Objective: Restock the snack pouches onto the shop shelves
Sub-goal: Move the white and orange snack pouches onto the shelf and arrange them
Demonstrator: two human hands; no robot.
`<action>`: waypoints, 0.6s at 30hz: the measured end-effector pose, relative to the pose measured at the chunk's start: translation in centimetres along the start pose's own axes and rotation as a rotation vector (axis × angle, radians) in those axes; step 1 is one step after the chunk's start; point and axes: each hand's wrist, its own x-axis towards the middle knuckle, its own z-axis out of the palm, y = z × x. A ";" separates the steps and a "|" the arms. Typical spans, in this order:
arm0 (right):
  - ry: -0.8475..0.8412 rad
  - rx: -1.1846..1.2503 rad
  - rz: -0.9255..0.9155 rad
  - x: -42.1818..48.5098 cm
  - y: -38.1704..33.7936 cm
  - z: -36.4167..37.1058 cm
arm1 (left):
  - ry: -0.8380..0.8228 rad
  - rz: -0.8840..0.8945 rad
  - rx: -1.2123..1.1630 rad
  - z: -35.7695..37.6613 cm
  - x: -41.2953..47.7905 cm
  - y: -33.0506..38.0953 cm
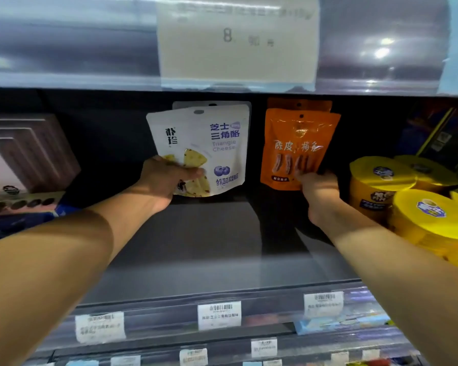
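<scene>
My left hand (167, 180) grips the lower left corner of a white Triangle Cheese pouch (217, 143), held upright deep on the dark shelf (196, 247). Another white pouch (180, 104) stands right behind it, mostly hidden. My right hand (317, 191) holds the bottom right of an orange snack pouch (294, 143), also upright. A second orange pouch (299, 103) stands behind that one, only its top showing.
Yellow-lidded round tubs (418, 215) crowd the shelf's right side, close to my right forearm. Brown boxes (24, 154) stand at the left. Price labels (219, 315) line the shelf's front rail. A large price tag (236, 40) hangs on the shelf edge above.
</scene>
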 end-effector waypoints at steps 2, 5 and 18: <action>-0.002 -0.103 -0.040 -1.7 1.3 -0.5 | -0.017 0.009 0.003 0.3 0.5 -0.4; -0.155 -0.426 -0.266 -5.0 3.1 -2.1 | -0.040 0.025 -0.004 0.6 1.4 -0.8; -0.429 -1.019 -0.553 -6.4 4.9 -4.3 | -0.032 0.080 0.057 1.6 3.1 -2.3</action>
